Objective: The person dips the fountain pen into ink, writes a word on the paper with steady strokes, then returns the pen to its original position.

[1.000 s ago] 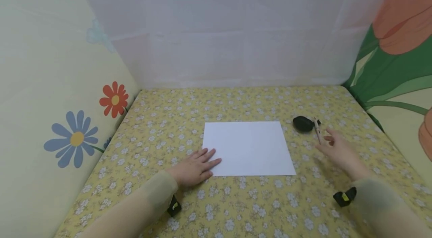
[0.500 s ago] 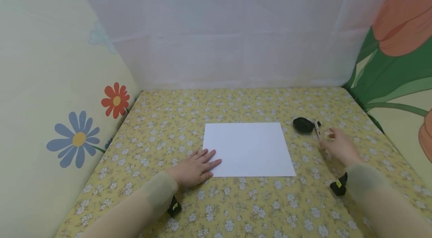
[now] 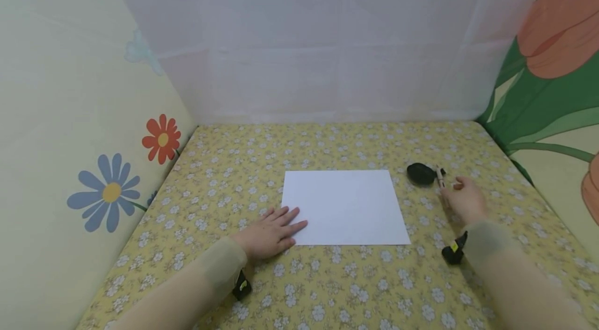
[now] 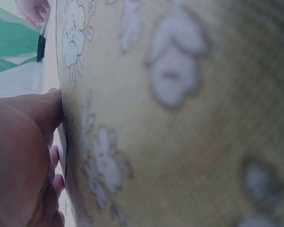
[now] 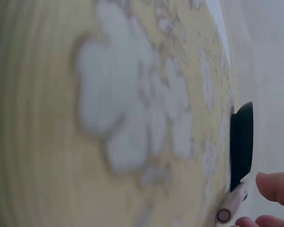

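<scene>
My left hand [image 3: 269, 231] lies with fingers spread over the lower left corner of a white sheet of paper [image 3: 346, 205]. In the left wrist view its thumb [image 4: 47, 109] is near the cloth. To the right of the paper, my right hand [image 3: 468, 200] is at the near end of a pale, slim pen [image 3: 441, 176]. The pen leans across the right end of a black oval object [image 3: 420, 174]. The right wrist view shows the thumb [image 5: 277, 187] apart from the pen [image 5: 229, 208], with other fingertips [image 5: 255, 221] close beside its end.
A yellow flowered cloth [image 3: 327, 288] covers the table. A white curtain [image 3: 327, 44] rises behind it. Printed flower panels stand at the left [image 3: 56, 111] and right [image 3: 552, 101]. A small black camera is strapped at each wrist.
My right hand has shifted slightly left toward the pen, its forearm and wrist swinging inward. The left hand, paper, pen and black object stay in place.
</scene>
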`<state>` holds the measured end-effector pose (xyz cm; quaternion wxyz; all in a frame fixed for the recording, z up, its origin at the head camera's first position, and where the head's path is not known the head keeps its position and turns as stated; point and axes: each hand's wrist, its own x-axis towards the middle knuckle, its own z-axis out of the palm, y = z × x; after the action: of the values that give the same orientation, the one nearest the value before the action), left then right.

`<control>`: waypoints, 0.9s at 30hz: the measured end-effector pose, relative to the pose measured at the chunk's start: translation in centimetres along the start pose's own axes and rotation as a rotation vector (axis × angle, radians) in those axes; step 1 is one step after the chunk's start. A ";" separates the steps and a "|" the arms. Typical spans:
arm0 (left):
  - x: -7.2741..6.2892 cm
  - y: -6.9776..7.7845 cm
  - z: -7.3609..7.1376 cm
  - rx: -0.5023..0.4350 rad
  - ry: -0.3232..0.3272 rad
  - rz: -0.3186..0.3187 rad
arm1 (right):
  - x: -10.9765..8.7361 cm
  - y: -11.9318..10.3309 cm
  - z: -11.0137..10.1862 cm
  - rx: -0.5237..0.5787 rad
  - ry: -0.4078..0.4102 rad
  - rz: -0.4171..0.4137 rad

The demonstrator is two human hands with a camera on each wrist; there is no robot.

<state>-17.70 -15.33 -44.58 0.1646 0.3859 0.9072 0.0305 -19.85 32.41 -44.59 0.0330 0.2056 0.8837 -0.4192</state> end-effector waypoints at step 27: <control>0.0 0.0 0.0 -0.008 -0.010 -0.002 | 1.1 -0.9 4.0 0.416 0.312 0.243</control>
<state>-17.70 -15.38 -44.56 0.1707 0.3844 0.9067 0.0322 -21.67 29.23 -46.74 -0.0962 0.3742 0.7421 -0.5477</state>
